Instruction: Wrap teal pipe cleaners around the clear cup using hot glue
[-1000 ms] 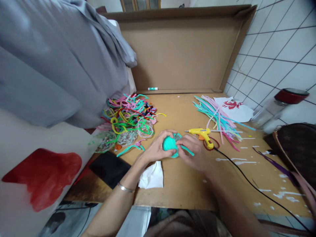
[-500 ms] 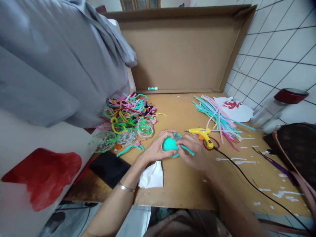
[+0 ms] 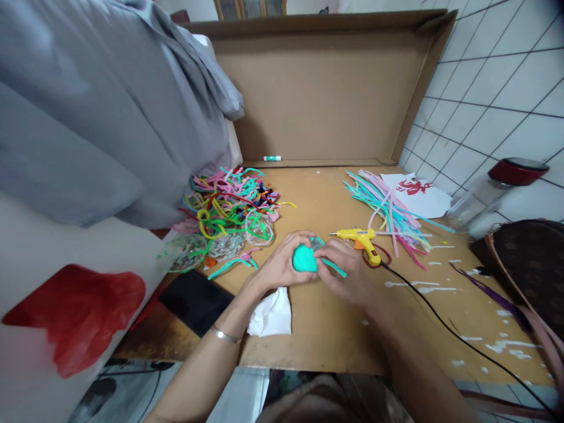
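Observation:
In the head view, my left hand [image 3: 282, 261] curls around a turquoise ball-like form [image 3: 304, 258], its surface covered by close rows of fuzzy strand. A clear part shows at its upper right. Against its right side, my right hand [image 3: 346, 267] pinches a turquoise pipe cleaner [image 3: 335, 269], whose free end sticks out below the fingers. Where the strand meets the ball is hidden by the fingertips. Just beyond my right hand lies a yellow hot glue gun [image 3: 361, 238], nozzle pointing left.
Tangled pipe cleaners [image 3: 224, 205] and clear round pieces lie left, straight pipe cleaners [image 3: 388, 205] right. A black tablet-like slab [image 3: 196, 301] and white tissue [image 3: 271, 312] are near. The glue gun's cord [image 3: 440, 332] crosses the right side, by a bottle [image 3: 480, 197] and bag [image 3: 529, 276].
My left hand has turned the ball slightly, so its covered face shows more and the left thumb sits lower. My right hand keeps nearly the same place.

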Tool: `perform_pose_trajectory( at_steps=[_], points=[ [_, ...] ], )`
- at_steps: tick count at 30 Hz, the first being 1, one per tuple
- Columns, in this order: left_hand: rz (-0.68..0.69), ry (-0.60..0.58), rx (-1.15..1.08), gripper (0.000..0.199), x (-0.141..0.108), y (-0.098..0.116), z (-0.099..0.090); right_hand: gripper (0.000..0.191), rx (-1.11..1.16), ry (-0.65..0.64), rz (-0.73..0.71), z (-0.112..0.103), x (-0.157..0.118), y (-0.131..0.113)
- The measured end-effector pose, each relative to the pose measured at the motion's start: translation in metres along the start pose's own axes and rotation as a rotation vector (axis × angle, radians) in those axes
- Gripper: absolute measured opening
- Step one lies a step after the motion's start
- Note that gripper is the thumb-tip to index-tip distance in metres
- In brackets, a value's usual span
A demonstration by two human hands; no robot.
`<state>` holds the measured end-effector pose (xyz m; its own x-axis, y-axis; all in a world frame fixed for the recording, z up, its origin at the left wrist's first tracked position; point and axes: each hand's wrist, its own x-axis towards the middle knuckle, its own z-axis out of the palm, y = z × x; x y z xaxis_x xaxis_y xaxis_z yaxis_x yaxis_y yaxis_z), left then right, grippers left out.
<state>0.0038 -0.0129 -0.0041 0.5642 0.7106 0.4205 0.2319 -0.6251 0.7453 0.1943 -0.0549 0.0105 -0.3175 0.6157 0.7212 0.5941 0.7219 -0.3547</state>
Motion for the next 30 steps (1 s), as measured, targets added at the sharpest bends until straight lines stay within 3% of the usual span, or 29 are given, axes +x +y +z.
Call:
perform_pose_trajectory(
  at_steps=[18,30],
  points=[
    [-0.073,0.05,-0.182,0.05,0.003,0.0001,-0.0002,0.019,0.117,-0.013,0.071,0.0029,-0.0011,0.0019],
    [-0.178,0.006,-0.647,0.064,0.0019,-0.0073,-0.0047,0.011,0.172,0.144,0.257,-0.004,0.0021,-0.0001]
  ],
)
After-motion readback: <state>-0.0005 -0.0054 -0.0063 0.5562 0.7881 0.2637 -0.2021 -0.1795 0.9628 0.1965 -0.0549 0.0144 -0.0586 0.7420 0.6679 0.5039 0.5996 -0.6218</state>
